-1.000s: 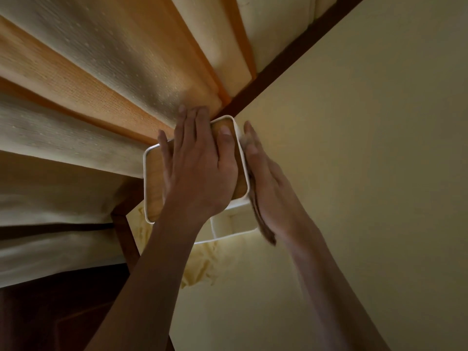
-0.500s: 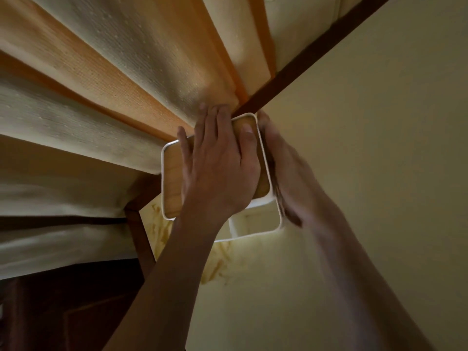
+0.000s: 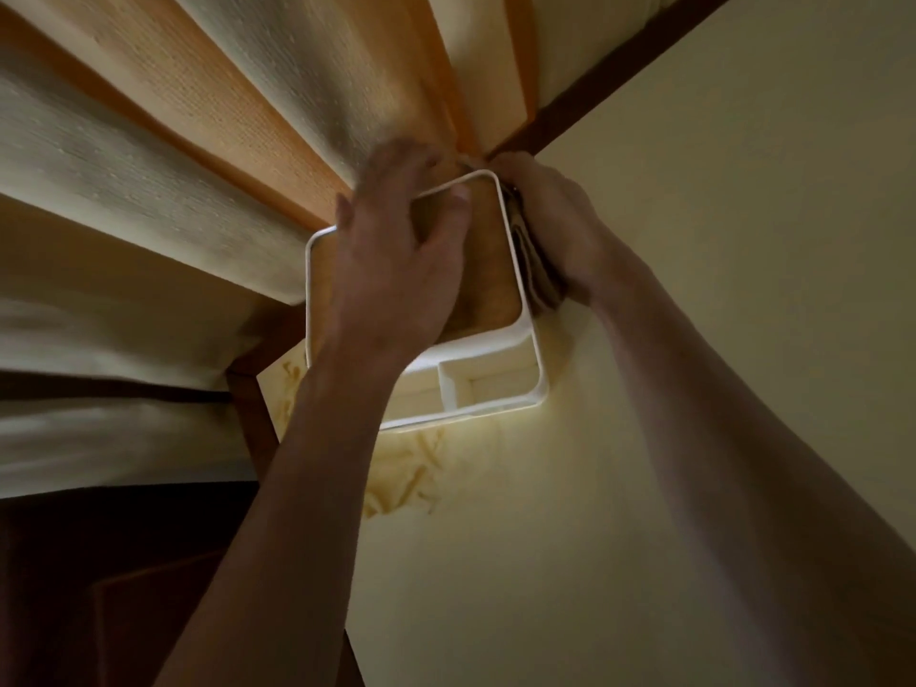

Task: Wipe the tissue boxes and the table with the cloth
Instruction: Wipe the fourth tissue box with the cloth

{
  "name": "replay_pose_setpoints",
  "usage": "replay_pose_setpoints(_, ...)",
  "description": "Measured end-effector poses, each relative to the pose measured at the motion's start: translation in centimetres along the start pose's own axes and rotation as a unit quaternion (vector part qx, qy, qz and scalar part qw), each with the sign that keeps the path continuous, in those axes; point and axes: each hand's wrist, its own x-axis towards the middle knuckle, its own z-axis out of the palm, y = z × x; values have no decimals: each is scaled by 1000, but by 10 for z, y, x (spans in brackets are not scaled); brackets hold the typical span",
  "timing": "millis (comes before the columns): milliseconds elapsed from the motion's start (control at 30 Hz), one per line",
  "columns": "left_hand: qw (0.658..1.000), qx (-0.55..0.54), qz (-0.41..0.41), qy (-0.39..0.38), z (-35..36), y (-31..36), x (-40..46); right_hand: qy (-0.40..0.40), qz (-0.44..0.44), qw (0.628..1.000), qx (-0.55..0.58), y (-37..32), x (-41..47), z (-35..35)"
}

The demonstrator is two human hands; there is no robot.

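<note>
The tissue box [image 3: 495, 309] sits a little above the centre of the frame, at the far left corner of the pale worktop [image 3: 694, 339], right against the striped curtain [image 3: 198, 156] that fills the upper left. It is white with rounded corners and a wooden lid; its long axis runs from the lower middle of the frame up toward the top, tilted slightly right. At its near end two open white compartments [image 3: 500, 386] show, split by a thin divider — what they hold cannot be made out.

The left hand [image 3: 396, 270] lies on the lid with fingers curled over the far edge, gripping the box; the fingertips are blurred. The right hand [image 3: 555, 225] is pressed against the box's right side wall, fingers curled round a folded dark cloth [image 3: 533, 270] squeezed between palm and wall. A patch of yellowish marks [image 3: 406, 478] lies on the worktop just below the box.
</note>
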Motion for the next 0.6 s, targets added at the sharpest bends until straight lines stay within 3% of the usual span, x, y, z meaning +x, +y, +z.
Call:
replay_pose_setpoints(67, 998, 10, -24, 64, -14, -5, -6, 15, 9, 1000, -5, 2, 0, -2)
replay_pose_setpoints(100, 995, 25, -71, 61, -19, -9, -9, 27, 15, 1000, -1, 3, 1, -3)
replay_pose_setpoints(200, 981, 29, -193, -18, -19, -18, -21, 50, 29, 998, 14, 5, 2, -2)
replay_pose_setpoints(333, 981, 30, -192, -24, -9, -20, -24, 30, 4, 1000, 6, 6, -3, 2)
replay_pose_setpoints(600, 985, 0, -169, -32, -9, -24, -11, 67, -84, 994, 18, 28, -32, 2)
